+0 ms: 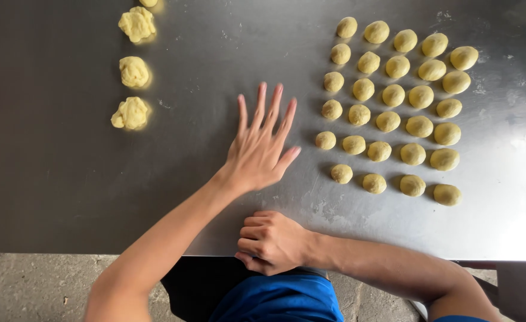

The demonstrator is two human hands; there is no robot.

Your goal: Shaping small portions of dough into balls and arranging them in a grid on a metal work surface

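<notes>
The left hand (258,148) lies palm down with its fingers spread and stretched forward over the brushed grey steel tabletop (60,173); whether a piece of dough sits under the palm cannot be told. The right hand (270,241) is curled into a loose fist, knuckles toward the left, resting at the near edge of the table just below the left wrist. Nothing shows between its fingers.

To the right of the left hand, near its fingertips but apart from them, sits a grid of small rounded pale-yellow dough balls (394,95), set in slanting rows that run up toward the far right corner. The nearest ball of that grid (325,140) lies just beside the left hand's thumb side, not touching it. The closest row to the table edge (394,183) holds four balls, well apart from the right fist.

To the far left, well apart from both hands, three rough, lumpy pale-yellow dough pieces (133,71) lie in a column, with the edge of a fourth at the top of the view.

Below the table edge show the rough grey stone floor (30,286) and the person's blue garment (281,301).
</notes>
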